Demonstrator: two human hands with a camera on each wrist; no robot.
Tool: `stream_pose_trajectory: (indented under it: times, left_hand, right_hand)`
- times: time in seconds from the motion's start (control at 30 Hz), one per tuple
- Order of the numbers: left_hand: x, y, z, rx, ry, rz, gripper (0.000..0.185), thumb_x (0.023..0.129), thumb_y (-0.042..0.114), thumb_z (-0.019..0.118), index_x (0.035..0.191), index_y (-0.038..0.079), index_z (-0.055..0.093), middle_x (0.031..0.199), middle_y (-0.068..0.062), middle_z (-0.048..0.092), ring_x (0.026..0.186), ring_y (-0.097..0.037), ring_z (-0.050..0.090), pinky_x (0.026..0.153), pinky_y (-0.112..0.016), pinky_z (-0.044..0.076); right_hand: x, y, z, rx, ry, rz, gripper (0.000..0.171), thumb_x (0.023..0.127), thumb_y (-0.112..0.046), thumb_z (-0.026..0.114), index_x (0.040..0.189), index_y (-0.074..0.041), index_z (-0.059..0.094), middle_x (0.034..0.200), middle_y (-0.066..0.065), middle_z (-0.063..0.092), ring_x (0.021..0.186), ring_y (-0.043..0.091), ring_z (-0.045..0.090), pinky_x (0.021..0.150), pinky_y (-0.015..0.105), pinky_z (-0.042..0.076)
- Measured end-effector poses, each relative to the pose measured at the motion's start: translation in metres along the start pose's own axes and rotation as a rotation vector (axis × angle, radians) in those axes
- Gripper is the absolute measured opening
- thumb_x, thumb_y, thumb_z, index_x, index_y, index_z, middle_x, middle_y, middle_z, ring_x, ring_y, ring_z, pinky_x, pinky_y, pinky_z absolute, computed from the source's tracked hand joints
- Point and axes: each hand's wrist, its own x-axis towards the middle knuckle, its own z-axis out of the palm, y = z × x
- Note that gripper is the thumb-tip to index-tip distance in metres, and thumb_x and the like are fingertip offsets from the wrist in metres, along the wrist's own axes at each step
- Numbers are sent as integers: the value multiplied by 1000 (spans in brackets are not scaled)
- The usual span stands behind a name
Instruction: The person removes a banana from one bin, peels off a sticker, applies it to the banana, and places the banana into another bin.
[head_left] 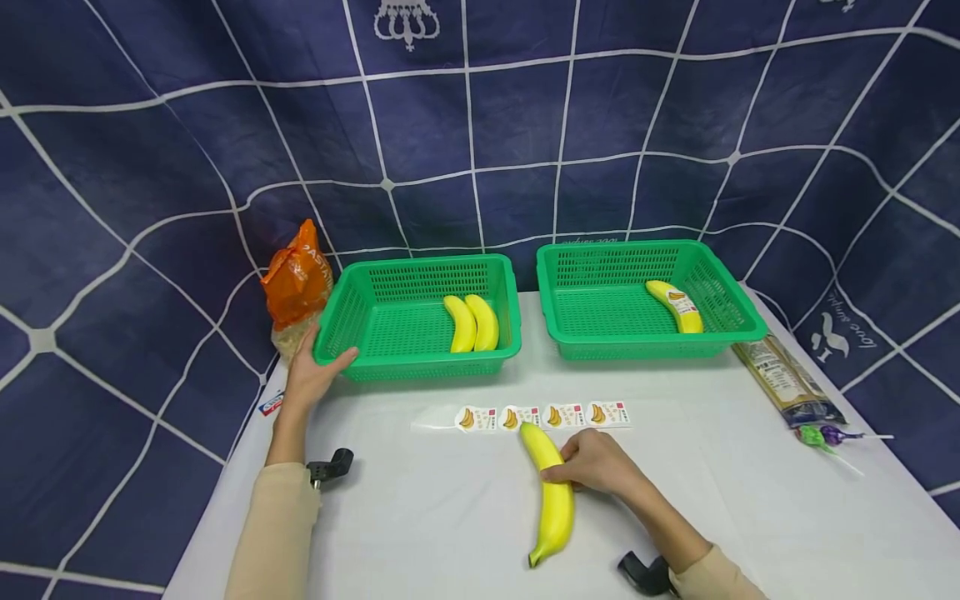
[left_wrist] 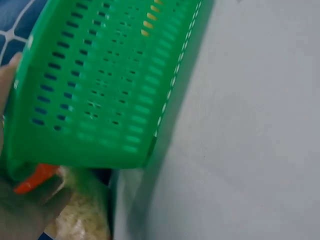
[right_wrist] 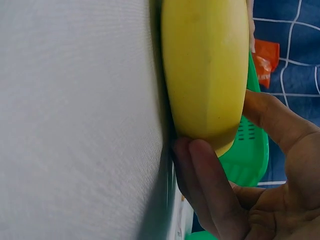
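A yellow banana (head_left: 552, 493) lies on the white table (head_left: 420, 517), one end just under a strip of banana stickers (head_left: 542, 415). My right hand (head_left: 583, 467) grips the banana at its middle; in the right wrist view the fingers (right_wrist: 205, 185) and thumb wrap round the banana (right_wrist: 205, 65). My left hand (head_left: 318, 368) holds the near left corner of the left green basket (head_left: 352, 317), thumb along its front rim. That basket (left_wrist: 100, 90) holds two bananas (head_left: 471, 323). The right green basket (head_left: 577, 333) holds one stickered banana (head_left: 675, 306).
An orange bag (head_left: 297, 283) stands behind the left basket at the table's left edge. A long packet (head_left: 787, 379) and wrapped lollipops (head_left: 822, 436) lie at the right. Both baskets sit along the far edge, before a dark blue cloth.
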Motion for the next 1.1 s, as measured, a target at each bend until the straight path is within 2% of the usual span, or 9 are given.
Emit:
stream_pose_trajectory:
  times: [0.13,0.3,0.4,0.47,0.57,0.73,0.83,0.93,1.1]
  left_hand:
    - [-17,12,0,51,74,37,100,84,49,71,158,13,13,162,-19,16,147,-44,18,117,-64,19]
    - [-53,34,7,141,201,219,97,81,37,78,154,5,24,160,-20,22,145,-46,17,114,-67,17]
    - [-78,50,16,196,204,328,98,77,33,82,153,3,27,159,-21,24,143,-47,20,112,-69,20]
    - [-94,61,23,239,161,380,98,76,34,83,152,2,28,159,-20,25,143,-46,22,112,-68,23]
    - [-114,72,36,313,57,438,97,78,38,81,152,2,29,159,-19,26,144,-44,25,112,-67,26]
    - [-131,75,62,426,-151,513,96,79,43,78,151,0,31,158,-17,31,145,-39,31,115,-57,29]
    - [-137,71,76,468,-276,497,96,79,45,78,151,1,32,159,-14,31,146,-35,30,117,-51,30]
    - [-141,68,87,482,-396,437,96,77,47,79,151,3,34,160,-10,29,148,-33,27,118,-50,30]
    - [-143,63,99,485,-506,372,98,76,50,78,150,2,35,161,-11,25,150,-34,22,119,-52,26]
  right_hand:
    - [0,0,0,5,-2,8,33,66,-33,89,77,-8,72,65,0,65,54,13,59,50,23,46]
    - [-1,1,0,4,-8,24,35,66,-34,89,80,-7,72,67,1,66,55,13,60,51,24,47]
    - [-1,1,-1,2,-14,25,37,66,-35,89,82,-6,72,67,1,66,56,13,60,52,24,48]
    - [-2,0,-2,4,-19,18,36,66,-34,89,82,-7,72,66,0,66,56,13,60,52,24,47]
    - [-1,0,-2,5,-26,7,34,67,-35,88,80,-7,72,64,0,66,55,13,59,51,23,46]
    - [-1,1,-2,10,-22,11,35,66,-35,88,80,-7,72,65,0,66,55,13,59,51,23,46]
    - [-1,2,-1,21,-24,15,36,67,-35,88,82,-6,72,66,1,66,56,13,59,51,23,46]
    - [-1,2,0,27,-26,11,36,67,-35,88,83,-6,72,66,1,66,55,13,60,51,23,46]
    - [-2,3,0,37,-31,7,39,66,-34,89,86,-4,72,67,1,66,56,14,61,52,24,48]
